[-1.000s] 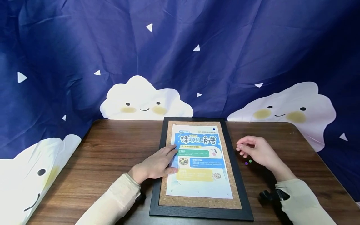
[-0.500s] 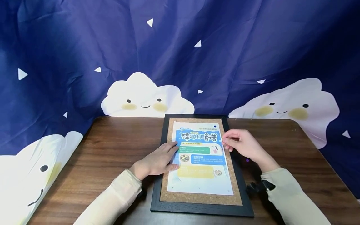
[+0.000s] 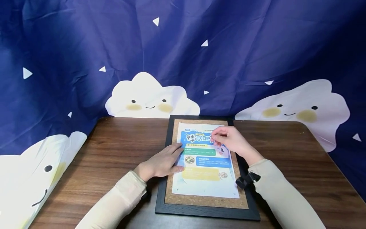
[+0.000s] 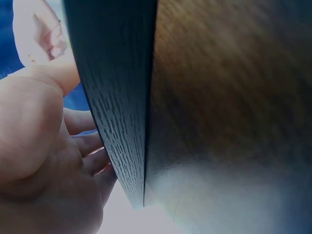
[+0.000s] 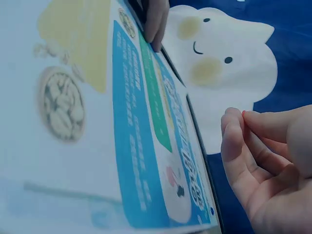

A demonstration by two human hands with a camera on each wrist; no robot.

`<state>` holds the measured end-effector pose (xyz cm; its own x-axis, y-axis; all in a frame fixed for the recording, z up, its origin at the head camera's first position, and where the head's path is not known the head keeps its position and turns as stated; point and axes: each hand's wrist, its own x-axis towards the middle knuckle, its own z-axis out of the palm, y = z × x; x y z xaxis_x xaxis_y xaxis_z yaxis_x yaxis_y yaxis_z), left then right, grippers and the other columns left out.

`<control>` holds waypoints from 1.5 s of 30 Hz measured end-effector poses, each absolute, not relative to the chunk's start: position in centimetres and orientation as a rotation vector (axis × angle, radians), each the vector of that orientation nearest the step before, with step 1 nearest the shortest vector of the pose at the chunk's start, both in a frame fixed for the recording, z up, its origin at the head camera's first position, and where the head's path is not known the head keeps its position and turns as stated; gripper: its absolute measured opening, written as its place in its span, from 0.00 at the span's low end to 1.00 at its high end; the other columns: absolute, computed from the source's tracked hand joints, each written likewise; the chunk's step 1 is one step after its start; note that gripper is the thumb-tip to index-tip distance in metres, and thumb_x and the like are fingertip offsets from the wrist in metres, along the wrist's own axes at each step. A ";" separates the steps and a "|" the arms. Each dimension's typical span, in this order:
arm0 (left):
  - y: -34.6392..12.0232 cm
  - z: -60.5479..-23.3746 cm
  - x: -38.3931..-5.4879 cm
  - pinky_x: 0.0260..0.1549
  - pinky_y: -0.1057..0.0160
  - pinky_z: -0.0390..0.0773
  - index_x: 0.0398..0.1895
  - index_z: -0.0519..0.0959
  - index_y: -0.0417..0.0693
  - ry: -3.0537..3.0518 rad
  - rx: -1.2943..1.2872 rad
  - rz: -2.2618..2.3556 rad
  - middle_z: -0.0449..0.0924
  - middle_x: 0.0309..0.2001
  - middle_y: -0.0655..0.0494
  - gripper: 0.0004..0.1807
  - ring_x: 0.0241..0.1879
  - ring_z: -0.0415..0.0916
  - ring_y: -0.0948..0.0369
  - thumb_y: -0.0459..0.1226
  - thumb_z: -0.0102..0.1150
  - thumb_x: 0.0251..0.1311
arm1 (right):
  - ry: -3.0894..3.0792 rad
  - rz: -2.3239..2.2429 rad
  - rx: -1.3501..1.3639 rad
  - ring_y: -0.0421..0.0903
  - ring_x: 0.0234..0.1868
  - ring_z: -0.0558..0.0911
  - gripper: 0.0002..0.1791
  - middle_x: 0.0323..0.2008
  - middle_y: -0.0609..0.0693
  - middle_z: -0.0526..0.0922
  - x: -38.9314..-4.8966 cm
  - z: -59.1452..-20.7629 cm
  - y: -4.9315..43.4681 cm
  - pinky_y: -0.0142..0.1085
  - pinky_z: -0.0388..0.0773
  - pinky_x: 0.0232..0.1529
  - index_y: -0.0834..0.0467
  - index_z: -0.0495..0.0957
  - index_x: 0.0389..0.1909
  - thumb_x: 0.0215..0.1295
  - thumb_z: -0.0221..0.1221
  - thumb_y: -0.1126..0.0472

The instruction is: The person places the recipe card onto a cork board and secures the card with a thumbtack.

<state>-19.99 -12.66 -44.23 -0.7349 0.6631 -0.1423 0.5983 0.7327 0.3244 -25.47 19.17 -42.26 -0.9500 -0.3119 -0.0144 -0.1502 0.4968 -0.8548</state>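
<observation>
A cork board (image 3: 206,202) in a black frame (image 4: 114,97) lies on the table, bearing a printed poster (image 3: 204,187). My left hand (image 3: 163,160) rests across the frame's left side, fingers extended onto the poster's left edge. Over the poster's upper right part, my right hand (image 3: 233,141) pinches a tiny red thumbtack (image 5: 243,113) between thumb and forefinger; mostly the fingertips hide it. In the right wrist view, a blue thumbtack (image 5: 212,211) sits at the poster's upper right corner. The right hand covers that corner in the head view.
The brown wooden table (image 3: 125,136) extends on both sides of the board. Behind it hangs a dark blue curtain (image 3: 183,47) with white clouds. A black strap (image 3: 247,180) is on the right wrist. The right forearm overlaps the board's right edge.
My right hand has moved left from the table beside the board to over the poster. The green and purple dots on the table are now hidden behind the right arm. The left hand stays put.
</observation>
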 end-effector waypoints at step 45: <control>-13.0 -45.3 -20.6 0.86 0.46 0.54 0.84 0.56 0.32 2.698 1.065 0.352 0.51 0.86 0.36 0.45 0.87 0.48 0.44 0.55 0.55 0.81 | 2.278 -1.735 -0.245 0.42 0.32 0.88 0.12 0.40 0.63 0.90 -31.7 -45.1 10.1 0.32 0.89 0.38 0.73 0.81 0.56 0.81 0.59 0.69</control>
<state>-20.63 -12.96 -45.35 -0.7134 0.6913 -0.1145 0.6387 0.7088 0.2995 -31.74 10.05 -45.14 -0.9503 -0.2920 -0.1082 0.0267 0.2697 -0.9626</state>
